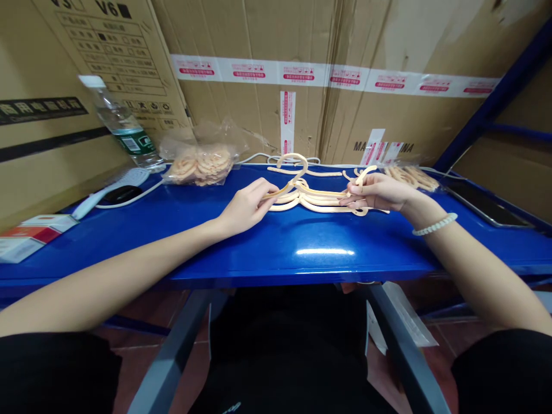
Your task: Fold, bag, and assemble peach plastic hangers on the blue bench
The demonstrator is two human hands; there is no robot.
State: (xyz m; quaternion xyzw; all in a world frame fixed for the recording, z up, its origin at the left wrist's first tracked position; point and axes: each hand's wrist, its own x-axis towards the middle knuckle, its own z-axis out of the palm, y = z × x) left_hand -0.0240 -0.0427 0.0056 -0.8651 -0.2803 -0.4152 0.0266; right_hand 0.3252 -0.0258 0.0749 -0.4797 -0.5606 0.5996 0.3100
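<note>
A stack of cream plastic hangers (317, 199) lies on the blue metal shelf (276, 241), their hooks rising at the back. My left hand (247, 206) pinches the left ends of the stack. My right hand (374, 192), with a bead bracelet on its wrist, grips the right ends with its fingers closed over them. Both hands hold the same bundle from opposite sides.
A clear bag of coiled cream pieces (200, 164) and a water bottle (123, 126) stand at the back left. A white brush (110, 190) and a red-white box (30, 233) lie at the left. More hangers in a bag (409, 175) and a phone (483, 204) are at the right. Cardboard boxes wall the back.
</note>
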